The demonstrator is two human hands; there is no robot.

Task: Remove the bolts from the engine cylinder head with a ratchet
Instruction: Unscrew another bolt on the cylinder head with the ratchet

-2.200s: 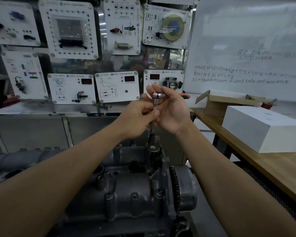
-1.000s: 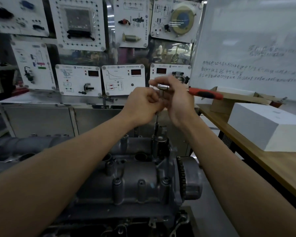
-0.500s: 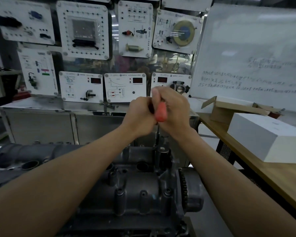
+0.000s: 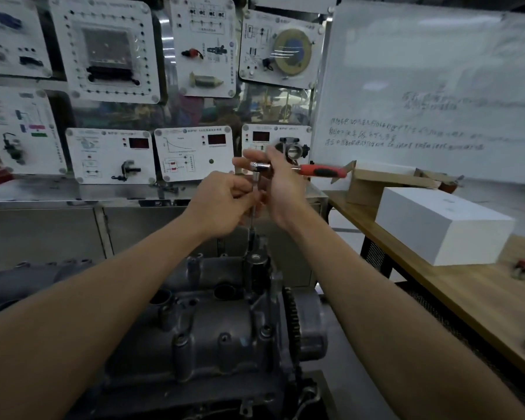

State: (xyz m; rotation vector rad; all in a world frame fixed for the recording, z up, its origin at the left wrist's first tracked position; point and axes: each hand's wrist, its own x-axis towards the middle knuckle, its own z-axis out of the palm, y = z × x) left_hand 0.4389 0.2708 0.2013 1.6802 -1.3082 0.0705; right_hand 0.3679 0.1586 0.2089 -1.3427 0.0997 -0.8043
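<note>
Pinching the extension shaft point(image 4: 255, 214) is the left hand point(image 4: 222, 201); right hand point(image 4: 282, 189) grips the ratchet point(image 4: 322, 171).

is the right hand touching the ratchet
Touching. The head view shows the right hand holding the ratchet between its metal head and red handle, with no gap. The left hand pinches the extension bar below.
</note>
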